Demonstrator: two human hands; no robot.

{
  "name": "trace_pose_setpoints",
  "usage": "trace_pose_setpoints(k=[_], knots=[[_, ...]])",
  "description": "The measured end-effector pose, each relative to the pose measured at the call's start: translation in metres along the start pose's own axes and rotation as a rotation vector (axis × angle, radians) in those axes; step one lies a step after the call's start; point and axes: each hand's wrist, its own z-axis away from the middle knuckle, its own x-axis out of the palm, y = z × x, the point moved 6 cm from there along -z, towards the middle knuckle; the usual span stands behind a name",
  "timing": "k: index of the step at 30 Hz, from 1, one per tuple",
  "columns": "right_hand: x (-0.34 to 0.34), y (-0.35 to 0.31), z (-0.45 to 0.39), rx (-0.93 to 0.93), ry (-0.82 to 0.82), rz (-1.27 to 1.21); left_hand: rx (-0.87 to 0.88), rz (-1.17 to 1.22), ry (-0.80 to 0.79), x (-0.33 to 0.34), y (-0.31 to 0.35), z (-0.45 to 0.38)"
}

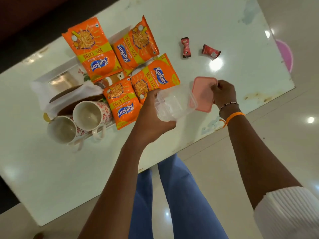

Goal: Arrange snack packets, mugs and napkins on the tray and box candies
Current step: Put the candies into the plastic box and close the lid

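Observation:
My left hand (152,116) grips a clear plastic box (174,103) above the table's near edge. My right hand (224,93) pinches the far edge of its pink lid (202,94), which is tilted up off the box. Several orange Kurkure snack packets (94,49) lie on a white tray (57,69) at the left. Two white mugs with red flowers (91,114) lie on their sides at the tray's near end, beside white napkins (51,99). Two red candies, one upright (186,47) and one to its right (211,51), lie on the table beyond the box.
The white table (189,23) runs diagonally, its near edge just below my hands. A pink round object (284,54) shows past the table's right end. Pale glossy floor and my blue trouser legs (176,195) lie below.

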Motion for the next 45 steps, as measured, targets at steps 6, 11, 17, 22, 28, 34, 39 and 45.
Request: trace_pose_setpoints(k=[6,11,17,22,28,34,39,45], knots=[[-0.014,-0.034,-0.034,-0.253,0.244,0.073,0.075,-0.005,0.108,-0.009,0.012,-0.020],[0.020,-0.061,-0.068,-0.452,-0.103,0.516,0.117,0.030,0.207,-0.018,0.028,-0.037],[0.002,-0.072,-0.072,-0.337,0.056,0.251,0.139,-0.033,0.292,-0.025,0.044,-0.055],[-0.024,-0.117,-0.023,-0.397,0.034,-0.236,0.120,-0.043,0.316,-0.023,0.048,-0.069],[-0.001,-0.150,0.023,-0.389,-0.254,-0.252,0.110,-0.042,0.295,-0.016,0.048,-0.077],[-0.012,-0.141,-0.024,-0.286,0.012,-0.445,0.098,-0.010,0.355,-0.015,0.046,-0.069],[0.042,-0.115,-0.075,-0.348,-0.181,0.089,0.091,-0.024,0.411,-0.023,0.044,-0.062],[0.047,-0.097,-0.074,-0.416,-0.074,0.229,0.104,-0.030,0.423,-0.030,0.044,-0.064]])
